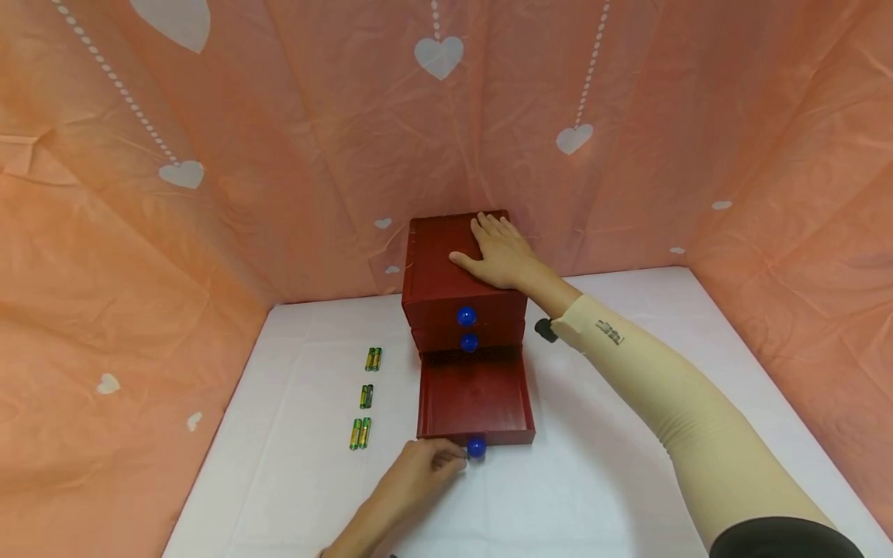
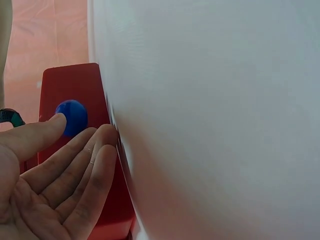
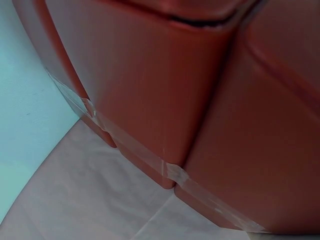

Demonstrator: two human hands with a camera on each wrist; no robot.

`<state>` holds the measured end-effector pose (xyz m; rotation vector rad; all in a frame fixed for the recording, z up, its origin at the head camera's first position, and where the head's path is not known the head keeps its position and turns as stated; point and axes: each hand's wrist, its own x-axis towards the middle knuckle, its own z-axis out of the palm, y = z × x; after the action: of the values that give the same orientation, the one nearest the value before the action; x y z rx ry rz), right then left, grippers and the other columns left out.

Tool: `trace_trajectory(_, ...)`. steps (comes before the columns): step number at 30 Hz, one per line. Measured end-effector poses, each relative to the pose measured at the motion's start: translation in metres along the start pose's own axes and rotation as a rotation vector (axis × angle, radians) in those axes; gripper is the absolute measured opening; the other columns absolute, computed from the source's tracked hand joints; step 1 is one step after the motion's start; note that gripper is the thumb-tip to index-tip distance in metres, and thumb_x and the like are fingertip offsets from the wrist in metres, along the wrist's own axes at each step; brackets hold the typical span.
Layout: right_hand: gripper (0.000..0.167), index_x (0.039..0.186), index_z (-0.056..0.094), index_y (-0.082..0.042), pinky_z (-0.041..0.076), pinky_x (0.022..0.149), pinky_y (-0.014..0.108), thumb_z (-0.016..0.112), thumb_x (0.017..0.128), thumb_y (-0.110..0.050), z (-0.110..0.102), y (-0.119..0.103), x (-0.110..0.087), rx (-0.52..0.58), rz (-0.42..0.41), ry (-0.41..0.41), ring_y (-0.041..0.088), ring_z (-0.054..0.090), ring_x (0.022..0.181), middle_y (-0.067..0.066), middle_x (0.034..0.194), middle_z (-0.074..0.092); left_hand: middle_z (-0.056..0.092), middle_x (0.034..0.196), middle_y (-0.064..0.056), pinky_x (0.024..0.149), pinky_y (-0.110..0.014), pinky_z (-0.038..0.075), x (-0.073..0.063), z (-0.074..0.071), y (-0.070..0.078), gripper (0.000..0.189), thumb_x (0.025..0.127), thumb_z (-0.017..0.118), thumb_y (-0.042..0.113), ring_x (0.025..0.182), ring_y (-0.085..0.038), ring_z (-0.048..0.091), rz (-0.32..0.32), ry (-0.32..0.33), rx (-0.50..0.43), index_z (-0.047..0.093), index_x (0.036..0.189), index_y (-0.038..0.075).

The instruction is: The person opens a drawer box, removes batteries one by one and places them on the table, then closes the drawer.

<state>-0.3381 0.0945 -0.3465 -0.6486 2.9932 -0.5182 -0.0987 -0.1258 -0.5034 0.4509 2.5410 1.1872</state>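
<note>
A dark red three-drawer box (image 1: pixel 446 256) with round blue knobs stands at the back of the table. Its bottom drawer (image 1: pixel 474 395) is pulled out and shows a bare floor inside. Near that drawer's blue knob (image 1: pixel 477 447) is my left hand (image 1: pixel 427 469), fingertips right at the knob's left side. In the left wrist view the thumb (image 2: pixel 52 127) overlaps the knob's edge, and the other fingers extend loosely below it. My right hand (image 1: pixel 501 256) rests flat on the box top, fingers spread. The right wrist view shows the red box side (image 3: pixel 145 90) with clear tape across it.
Left of the box, small green-and-yellow batteries lie in pairs: a back pair (image 1: pixel 373 359), a middle pair (image 1: pixel 366 397) and a front pair (image 1: pixel 360 434). A white cloth (image 1: pixel 293 480) covers the table. An orange curtain (image 1: pixel 314 155) with white hearts hangs around it.
</note>
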Motion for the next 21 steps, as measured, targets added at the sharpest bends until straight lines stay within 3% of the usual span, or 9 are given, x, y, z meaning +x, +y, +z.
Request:
trace_trajectory(8, 0.092, 0.17, 0.017, 0.001, -0.004, 0.134, 0.045, 0.041, 0.109, -0.064, 0.0016, 0.0006, 0.0002, -0.013, 0.002, 0.0, 0.035, 0.004, 0.166, 0.02, 0.179, 0.009, 0.08, 0.098, 0.003, 0.078, -0.027, 0.06, 0.0036, 0.0029, 0.0014, 0.016, 0.1, 0.078, 0.023, 0.087, -0.007, 0.072, 0.009, 0.005, 0.011, 0.081, 0.106, 0.008)
trace_trajectory(14, 0.092, 0.17, 0.017, 0.001, -0.003, 0.134, 0.045, 0.042, 0.109, -0.064, 0.0015, 0.0002, -0.0006, -0.015, 0.002, 0.004, 0.035, 0.005, 0.166, 0.02, 0.179, 0.01, 0.079, 0.096, 0.006, 0.079, -0.026, 0.06, 0.0046, 0.0052, 0.0025, 0.015, 0.1, 0.078, 0.022, 0.087, -0.006, 0.072, -0.019, 0.008, -0.01, 0.082, 0.106, 0.009)
trace_trajectory(21, 0.092, 0.169, 0.018, 0.001, -0.003, 0.134, 0.045, 0.042, 0.109, -0.064, 0.0028, 0.0015, 0.0022, -0.02, 0.0, 0.011, 0.035, 0.006, 0.166, 0.02, 0.178, 0.011, 0.08, 0.095, 0.005, 0.08, -0.026, 0.061, 0.0066, 0.0074, 0.0027, 0.014, 0.1, 0.078, 0.02, 0.087, -0.005, 0.073, 0.001, 0.03, 0.009, 0.082, 0.105, 0.008)
